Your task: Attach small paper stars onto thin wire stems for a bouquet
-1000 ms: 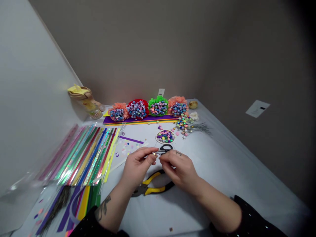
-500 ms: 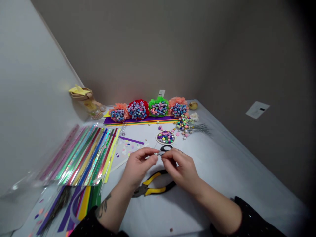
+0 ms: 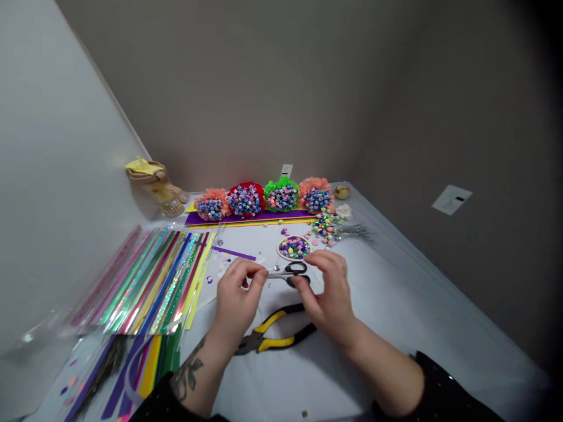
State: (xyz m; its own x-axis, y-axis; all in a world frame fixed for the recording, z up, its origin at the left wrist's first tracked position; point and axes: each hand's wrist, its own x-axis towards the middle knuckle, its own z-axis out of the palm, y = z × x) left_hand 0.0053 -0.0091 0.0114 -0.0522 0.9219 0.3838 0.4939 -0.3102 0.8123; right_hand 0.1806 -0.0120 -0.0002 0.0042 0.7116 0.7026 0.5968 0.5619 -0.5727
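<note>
My left hand is closed, thumb and forefinger pinched together above the table; whatever is between them is too small to make out. My right hand is open, its thumb and forefinger apart near the handles of a small pair of scissors. The scissors have black handles, and their blades point toward my left fingertips. Below my hands lie pliers with yellow and black handles, spread open. Just beyond the scissors is a round dish of colourful paper stars.
On the left lie shiny paper strips in clear plastic. Several tissue flowers filled with stars line the back, near a tan sandal. Loose beads and thin wire stems are at the back right.
My hands have moved apart, from fingertips close together to a wider gap. The right fingers have opened out of their pinch, and the scissors show more fully between the hands.
</note>
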